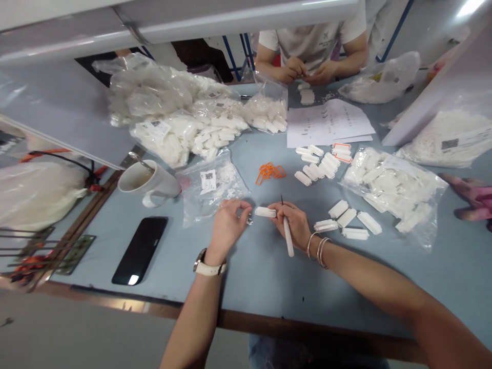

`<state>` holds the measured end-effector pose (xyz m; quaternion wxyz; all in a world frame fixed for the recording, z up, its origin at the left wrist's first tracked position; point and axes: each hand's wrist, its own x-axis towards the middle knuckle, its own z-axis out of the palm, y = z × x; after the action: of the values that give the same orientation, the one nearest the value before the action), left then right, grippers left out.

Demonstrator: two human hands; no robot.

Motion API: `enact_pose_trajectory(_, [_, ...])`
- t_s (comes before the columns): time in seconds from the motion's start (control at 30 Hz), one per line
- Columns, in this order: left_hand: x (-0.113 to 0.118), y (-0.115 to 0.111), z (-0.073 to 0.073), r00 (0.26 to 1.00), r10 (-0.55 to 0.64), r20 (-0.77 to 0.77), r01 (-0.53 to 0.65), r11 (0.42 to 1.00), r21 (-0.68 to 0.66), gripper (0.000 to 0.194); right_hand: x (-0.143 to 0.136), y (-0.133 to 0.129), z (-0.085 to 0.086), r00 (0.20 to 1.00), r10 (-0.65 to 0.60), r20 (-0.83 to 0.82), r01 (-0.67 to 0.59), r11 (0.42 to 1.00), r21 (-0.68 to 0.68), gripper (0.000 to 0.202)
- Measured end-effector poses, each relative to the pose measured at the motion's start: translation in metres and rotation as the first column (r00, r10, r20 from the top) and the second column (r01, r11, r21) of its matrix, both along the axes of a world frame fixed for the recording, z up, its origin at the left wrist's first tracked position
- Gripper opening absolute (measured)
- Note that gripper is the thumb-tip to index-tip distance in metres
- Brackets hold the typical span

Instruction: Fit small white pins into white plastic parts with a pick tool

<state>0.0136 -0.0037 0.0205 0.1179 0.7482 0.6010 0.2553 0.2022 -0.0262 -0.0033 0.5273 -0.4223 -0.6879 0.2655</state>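
My right hand (292,221) is closed around a thin tool with a white handle (288,238) and a dark, narrow tip pointing away from me. The same fingers grip one end of a small white plastic housing (265,211). To its left, my left hand (229,223) is closed, thumb and index finger curled together above tiny white pieces (249,221) on the table; whatever the fingertips hold is hidden or too small to name. Orange rectangular frames (270,172) lie in a heap beyond my hands. Several white housings (347,218) lie right of my right hand.
More white housings (323,165), some with orange frames, lie near printed sheets (328,123). Bags of white parts (395,187) flank the blue table (265,287). A mug (144,182) and phone (140,251) are left. A co-worker's hands (307,72) work opposite.
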Motion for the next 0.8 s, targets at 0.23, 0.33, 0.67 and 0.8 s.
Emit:
enact_pose_trajectory(0.23, [-0.002,0.000,0.004,0.919,-0.145,-0.366,0.117,0.988,-0.099,0.016,0.000,0.000,-0.001,1.000,-0.010,0.024,0.011,1.000,-0.018,0.018])
enact_pose_trajectory(0.33, [0.002,-0.003,0.009,0.905,-0.144,-0.401,0.102,0.987,-0.125,0.016,0.000,0.001,0.000,1.000,-0.012,0.029,0.012,1.000,-0.021,0.019])
enact_pose_trajectory(0.67, [0.004,-0.003,0.007,0.965,-0.050,-0.257,0.043,0.998,-0.034,0.017,0.000,0.001,-0.003,0.999,-0.015,0.031,0.016,0.999,-0.032,0.020])
enact_pose_trajectory(0.8, [0.004,-0.005,0.013,0.994,0.030,0.107,-0.025,0.999,-0.046,0.011,0.000,0.001,-0.001,1.000,-0.001,0.013,0.002,0.999,-0.043,0.019])
